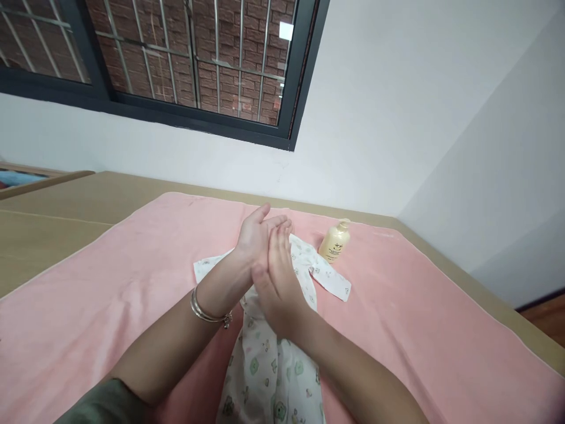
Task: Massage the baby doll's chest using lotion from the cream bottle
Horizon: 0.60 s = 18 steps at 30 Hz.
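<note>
My left hand (256,235) is turned palm up with its fingers stretched out and the thumb apart. Across its palm lies my right hand (282,282), fingers straight, the two palms touching. Neither hand shows an object in it. A silver bangle with a small charm (207,312) circles my left wrist. Below both hands a white baby garment with a green and brown print (273,377) is laid out, its sleeves spread; the hands hide part of its upper half. Beyond its right sleeve stands a pale yellow pump bottle (334,242) with dark lettering.
A pink blanket (154,253) with some creases covers much of the tan surface (66,206). White walls (375,118) rise behind and to the right. A dark-framed window (198,115) with metal bars is above, brick beyond it.
</note>
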Motion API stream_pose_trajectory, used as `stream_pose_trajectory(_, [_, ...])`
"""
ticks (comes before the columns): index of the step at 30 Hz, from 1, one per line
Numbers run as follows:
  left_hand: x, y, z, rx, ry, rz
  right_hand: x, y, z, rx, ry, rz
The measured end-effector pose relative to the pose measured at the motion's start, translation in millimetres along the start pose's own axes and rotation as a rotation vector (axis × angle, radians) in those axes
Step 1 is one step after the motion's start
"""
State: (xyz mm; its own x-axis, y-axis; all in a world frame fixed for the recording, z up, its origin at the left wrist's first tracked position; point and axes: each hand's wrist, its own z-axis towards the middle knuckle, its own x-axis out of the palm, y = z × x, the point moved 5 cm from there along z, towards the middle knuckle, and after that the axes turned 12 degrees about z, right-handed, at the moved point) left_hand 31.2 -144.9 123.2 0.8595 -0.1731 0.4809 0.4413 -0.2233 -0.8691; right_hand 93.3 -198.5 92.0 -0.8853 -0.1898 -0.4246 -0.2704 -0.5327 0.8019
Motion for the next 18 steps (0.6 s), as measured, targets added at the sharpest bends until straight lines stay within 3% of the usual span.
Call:
stream_pose_trajectory(4, [-1.2, 6.1, 7.1, 0.146, -0.124, -0.017, -0.3, 19.8, -8.5, -0.046, 0.034, 0.083])
stream_pose_trajectory(8, [13.3, 18.8, -8.1, 0.378, -0.136, 0.142, -14.4, 24.4, -9.3, -0.057, -0.034, 0.241])
stream_pose_trajectory(12, [33.8, 35.1, -38.2, 0.387, -0.041, 0.337, -35.4, 16.2, -9.9, 0.02, -0.165, 0.34])
stream_pose_trajectory(18, [57.7, 41.3, -82.9, 0.431, 0.221, 0.433, -68.5, 22.7, -6.7, -0.051, -0.322, 0.161])
